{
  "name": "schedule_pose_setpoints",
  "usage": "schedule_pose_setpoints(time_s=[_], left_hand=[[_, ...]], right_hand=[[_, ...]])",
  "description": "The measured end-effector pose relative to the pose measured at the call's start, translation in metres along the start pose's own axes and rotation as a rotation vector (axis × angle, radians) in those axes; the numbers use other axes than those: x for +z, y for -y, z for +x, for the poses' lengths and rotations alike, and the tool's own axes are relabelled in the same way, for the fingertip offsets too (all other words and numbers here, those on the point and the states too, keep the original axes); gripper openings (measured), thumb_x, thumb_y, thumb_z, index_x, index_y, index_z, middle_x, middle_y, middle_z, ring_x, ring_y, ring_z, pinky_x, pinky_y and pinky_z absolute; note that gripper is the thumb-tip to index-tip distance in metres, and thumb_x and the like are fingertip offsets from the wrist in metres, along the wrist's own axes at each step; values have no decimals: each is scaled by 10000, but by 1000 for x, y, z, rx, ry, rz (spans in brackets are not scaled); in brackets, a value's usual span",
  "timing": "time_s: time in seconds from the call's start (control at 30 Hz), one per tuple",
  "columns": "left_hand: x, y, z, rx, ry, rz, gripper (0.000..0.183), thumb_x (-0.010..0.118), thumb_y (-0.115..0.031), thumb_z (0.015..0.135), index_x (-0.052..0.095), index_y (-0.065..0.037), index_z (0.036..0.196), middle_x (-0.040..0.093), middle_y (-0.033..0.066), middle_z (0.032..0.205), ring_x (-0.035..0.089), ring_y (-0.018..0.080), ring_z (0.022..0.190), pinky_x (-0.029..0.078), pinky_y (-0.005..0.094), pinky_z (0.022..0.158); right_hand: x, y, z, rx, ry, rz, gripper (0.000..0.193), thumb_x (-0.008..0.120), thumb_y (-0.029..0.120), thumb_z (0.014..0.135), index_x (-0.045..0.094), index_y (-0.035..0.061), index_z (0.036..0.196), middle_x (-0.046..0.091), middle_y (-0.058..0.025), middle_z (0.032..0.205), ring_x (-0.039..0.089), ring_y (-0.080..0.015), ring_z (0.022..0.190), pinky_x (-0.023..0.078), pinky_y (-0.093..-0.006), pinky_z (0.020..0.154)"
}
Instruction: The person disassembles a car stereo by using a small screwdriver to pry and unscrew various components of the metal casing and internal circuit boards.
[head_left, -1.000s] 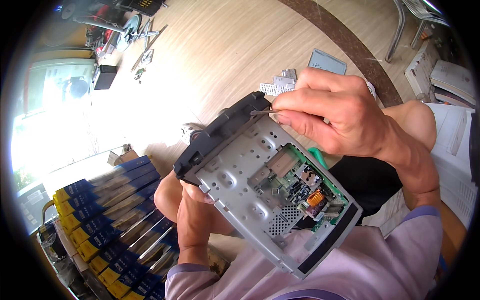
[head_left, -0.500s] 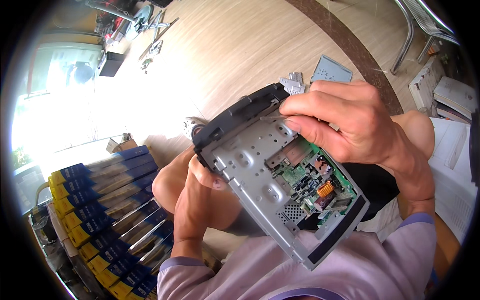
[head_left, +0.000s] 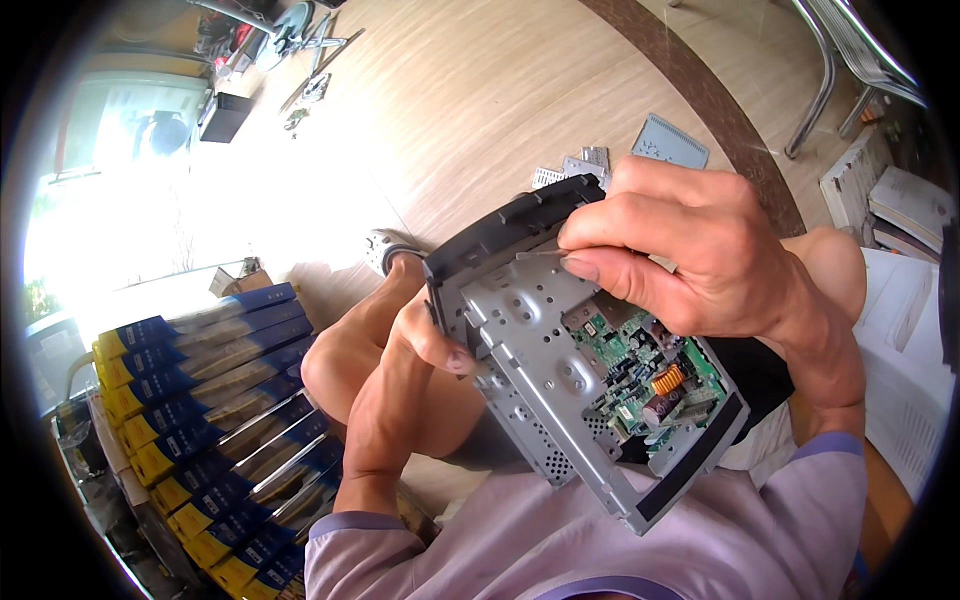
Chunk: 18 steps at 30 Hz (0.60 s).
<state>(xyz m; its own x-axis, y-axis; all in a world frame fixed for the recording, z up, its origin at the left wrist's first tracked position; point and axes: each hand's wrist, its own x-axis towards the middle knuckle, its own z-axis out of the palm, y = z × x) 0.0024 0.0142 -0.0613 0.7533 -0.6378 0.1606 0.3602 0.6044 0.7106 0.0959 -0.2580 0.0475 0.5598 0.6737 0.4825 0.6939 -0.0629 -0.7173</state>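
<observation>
An electronic unit [head_left: 545, 340] with a silver metal chassis and a black front bezel [head_left: 510, 225] is held tilted above my lap. Through the cutout in its top plate shows a green circuit board [head_left: 625, 350] with an orange-wound coil [head_left: 667, 379]. My left hand [head_left: 425, 335] is closed round the unit's left front corner, thumb on the metal side. Just behind the bezel, my right hand [head_left: 680, 250] pinches with thumb and forefinger at the upper right of the chassis. Something thin shows at those fingertips, too small to name.
Boxes in blue and yellow [head_left: 200, 400] are stacked at the left. On the floor ahead lie a grey metal cover [head_left: 670, 141] and small metal plates [head_left: 585, 165]. A chrome-legged chair [head_left: 825, 80] stands at the far right, above books [head_left: 910, 200].
The unit has shifted a little to the right and tipped, so its perforated left side wall now shows. Both hands keep their places on it, the right still pinching near the bezel.
</observation>
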Motion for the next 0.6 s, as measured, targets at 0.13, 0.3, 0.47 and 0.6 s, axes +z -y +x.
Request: schedule_pose_setpoints(time_s=[0.13, 0.3, 0.47, 0.6], left_hand=[[8, -5, 9, 55, 34, -34, 1061, 750, -47, 466, 432, 128, 1463, 685, 175, 1241, 683, 231, 1034, 547, 296, 873], [3, -1, 9, 32, 14, 8, 1073, 757, -51, 463, 428, 127, 1469, 681, 178, 1243, 680, 226, 1034, 547, 296, 871], [3, 0, 10, 21, 17, 37, 1084, 763, -55, 460, 425, 127, 1474, 677, 181, 1246, 677, 220, 1034, 546, 296, 869], [3, 1, 9, 11, 2, 69, 1094, 768, -58, 457, 422, 126, 1479, 674, 184, 1248, 675, 216, 1034, 545, 296, 867]], right_hand=[[4, -2, 2, 28, -41, 39, 125, 815, 85, 847, 741, 52, 941, 586, -61, 743, 584, -212, 624, 455, -342, 561], [0, -2, 4, 53, 15, 49, 92, 771, 105, 893, 727, 42, 943, 598, -82, 764, 631, -244, 651, 492, -369, 582], [1, -3, 3, 54, 11, 50, 91, 774, 110, 892, 734, 41, 937, 608, -80, 760, 628, -247, 644, 489, -367, 578], [3, -4, 4, 42, 1, 36, 103, 793, 102, 875, 718, 40, 907, 620, -65, 747, 609, -220, 624, 469, -341, 561]])
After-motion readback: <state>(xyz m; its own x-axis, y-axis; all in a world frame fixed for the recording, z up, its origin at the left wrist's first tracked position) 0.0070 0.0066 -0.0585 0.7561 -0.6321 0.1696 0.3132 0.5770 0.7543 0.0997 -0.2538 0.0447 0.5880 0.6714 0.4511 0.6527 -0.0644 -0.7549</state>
